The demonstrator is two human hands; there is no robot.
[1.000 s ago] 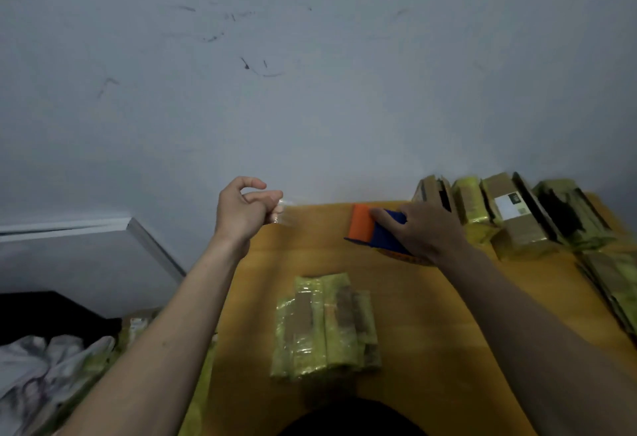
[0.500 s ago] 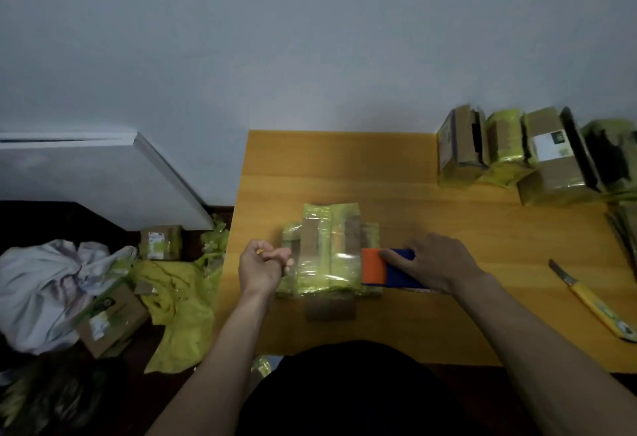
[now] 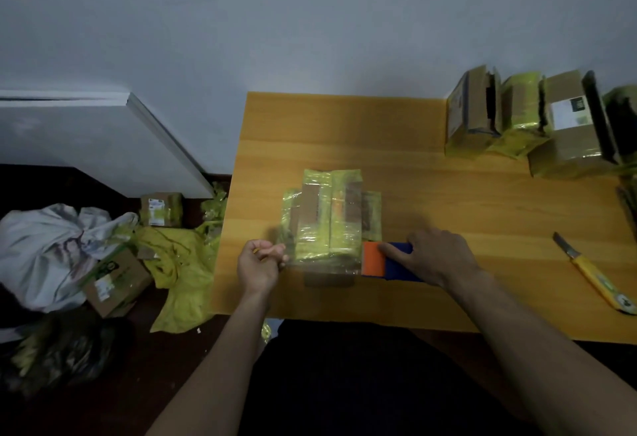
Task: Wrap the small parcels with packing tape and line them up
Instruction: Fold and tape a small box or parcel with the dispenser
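left grip pinches tape end | right grip clamps dispenser | tape spans near edge of parcels, mid-tabletop | step: wrapping | next: press tape down, cut, then line up with row

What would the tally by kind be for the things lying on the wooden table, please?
Parcels lined up at the back: 4
Parcel bundle being taped: 1
Tape dispenser: 1
Utility knife: 1
Total: 7
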